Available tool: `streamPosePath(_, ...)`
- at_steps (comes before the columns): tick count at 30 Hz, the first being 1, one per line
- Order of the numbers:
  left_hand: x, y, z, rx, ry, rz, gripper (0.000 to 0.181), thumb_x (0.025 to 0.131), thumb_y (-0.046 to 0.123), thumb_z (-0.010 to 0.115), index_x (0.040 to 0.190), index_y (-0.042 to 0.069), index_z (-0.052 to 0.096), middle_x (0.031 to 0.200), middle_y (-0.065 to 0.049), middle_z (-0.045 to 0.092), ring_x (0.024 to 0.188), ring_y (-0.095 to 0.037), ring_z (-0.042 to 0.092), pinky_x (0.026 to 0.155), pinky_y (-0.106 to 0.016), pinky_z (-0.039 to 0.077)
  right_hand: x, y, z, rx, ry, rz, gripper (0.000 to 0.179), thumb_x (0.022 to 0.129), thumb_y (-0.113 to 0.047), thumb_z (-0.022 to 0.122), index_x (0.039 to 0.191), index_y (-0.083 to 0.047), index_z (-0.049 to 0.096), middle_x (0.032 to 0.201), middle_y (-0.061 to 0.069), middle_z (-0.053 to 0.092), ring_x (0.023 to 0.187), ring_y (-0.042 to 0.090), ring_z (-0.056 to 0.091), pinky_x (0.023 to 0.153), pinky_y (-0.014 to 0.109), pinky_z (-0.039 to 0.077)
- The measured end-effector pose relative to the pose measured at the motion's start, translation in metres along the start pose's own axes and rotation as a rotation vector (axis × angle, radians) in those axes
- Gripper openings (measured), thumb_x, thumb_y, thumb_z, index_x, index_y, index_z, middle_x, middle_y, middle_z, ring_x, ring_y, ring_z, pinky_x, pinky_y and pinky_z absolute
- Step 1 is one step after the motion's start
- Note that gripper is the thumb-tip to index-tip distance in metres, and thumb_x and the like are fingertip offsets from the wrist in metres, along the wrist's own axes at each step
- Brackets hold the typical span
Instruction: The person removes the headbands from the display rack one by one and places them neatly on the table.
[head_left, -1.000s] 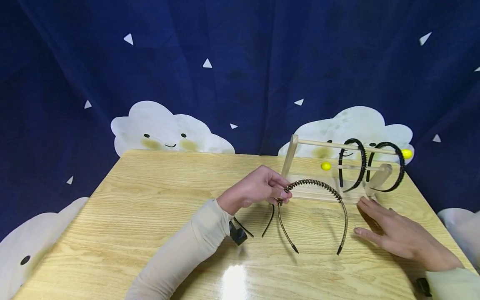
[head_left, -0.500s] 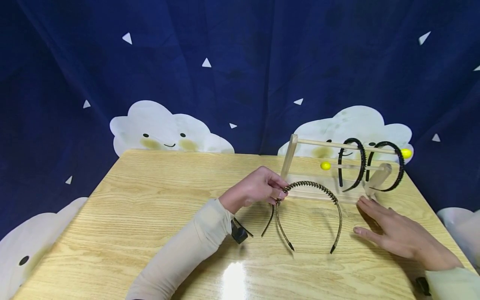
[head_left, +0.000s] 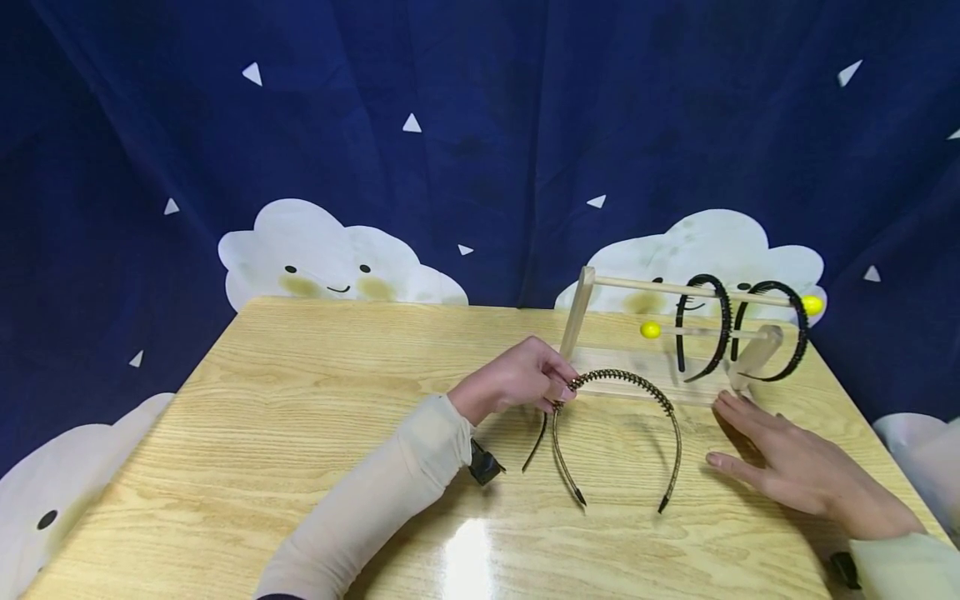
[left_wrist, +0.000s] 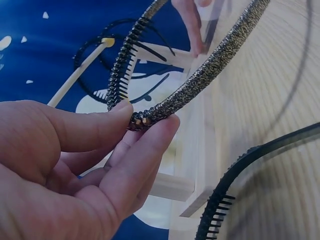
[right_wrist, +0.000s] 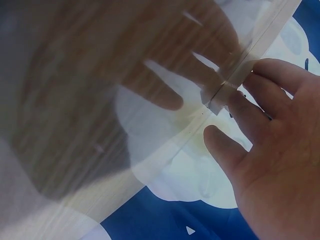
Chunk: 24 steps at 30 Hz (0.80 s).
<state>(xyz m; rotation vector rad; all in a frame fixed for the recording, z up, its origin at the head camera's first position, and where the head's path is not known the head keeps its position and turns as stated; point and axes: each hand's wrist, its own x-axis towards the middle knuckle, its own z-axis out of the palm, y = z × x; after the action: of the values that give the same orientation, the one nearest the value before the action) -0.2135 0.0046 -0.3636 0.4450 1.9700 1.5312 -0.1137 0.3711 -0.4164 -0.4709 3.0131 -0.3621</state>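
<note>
My left hand pinches a bronze-and-black beaded headband between thumb and fingers at one side of its arch, both tips pointing down over the table. In the left wrist view the glittery band and its comb teeth show clearly. My right hand lies with straight fingers against the base of the wooden rack. Two black headbands hang on the rack's rods, one in the middle and one at the right. Partly hidden behind my left hand, another dark headband rests on the table.
Yellow balls cap the rods, one at the front rod's left end and one at the upper rod's right end. A dark blue curtain with clouds hangs behind the wooden table.
My left hand shifts slightly, and the held headband first moves a little left, then dips slightly. The right hand stays at the rack's base.
</note>
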Motion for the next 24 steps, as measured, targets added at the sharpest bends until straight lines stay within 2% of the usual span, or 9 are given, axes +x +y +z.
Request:
streamPosePath(4,0.004,-0.002,0.003,0.024,0.002,-0.004,0.025,0.088,-0.015,0.066,0.113,-0.012,0.068,0.086,-0.013,0.068,0.1,-0.042,0.068,0.073,-0.041,0.06,0.0,0.0,0.0,-0.003,0.002,0.003,0.087,0.093,-0.059,0.062,0.153,-0.001,0.039,0.16,0.02,0.03,0.14,0.047,0.034,0.103,0.067,0.032)
streamPosePath(10,0.009,-0.005,0.01,0.098,0.014,0.004,0.024,0.088,-0.014,0.067,0.113,-0.012,0.069,0.084,-0.013,0.069,0.09,-0.033,0.071,0.074,-0.045,0.06,0.0,0.0,0.0,-0.002,0.0,0.003,0.087,0.093,-0.059,0.063,0.153,-0.001,0.039,0.16,0.02,0.03,0.139,0.048,0.035,0.103,0.067,0.033)
streamPosePath(13,0.011,-0.004,0.014,0.142,0.021,0.001,0.027,0.088,-0.014,0.067,0.115,-0.012,0.068,0.085,-0.012,0.069,0.09,-0.03,0.071,0.072,-0.042,0.06,0.0,0.0,0.0,-0.002,-0.001,0.003,0.087,0.093,-0.059,0.063,0.154,-0.002,0.039,0.16,0.02,0.029,0.139,0.048,0.035,0.103,0.067,0.032)
streamPosePath(19,0.016,-0.005,0.022,0.271,0.083,0.002,0.023,0.084,-0.013,0.073,0.107,-0.008,0.072,0.082,-0.011,0.069,0.071,-0.018,0.067,0.064,-0.036,0.06,0.0,0.0,0.0,0.004,0.0,0.002,0.087,0.093,-0.06,0.063,0.153,-0.002,0.039,0.16,0.02,0.029,0.14,0.048,0.034,0.103,0.067,0.032)
streamPosePath(24,0.016,-0.008,0.029,0.371,0.11,0.014,0.023,0.083,-0.01,0.076,0.105,-0.006,0.074,0.078,-0.006,0.068,0.065,-0.015,0.065,0.057,-0.027,0.057,0.0,0.0,0.0,0.0,0.006,-0.003,0.087,0.092,-0.06,0.063,0.153,-0.001,0.039,0.159,0.021,0.03,0.139,0.048,0.035,0.103,0.067,0.033)
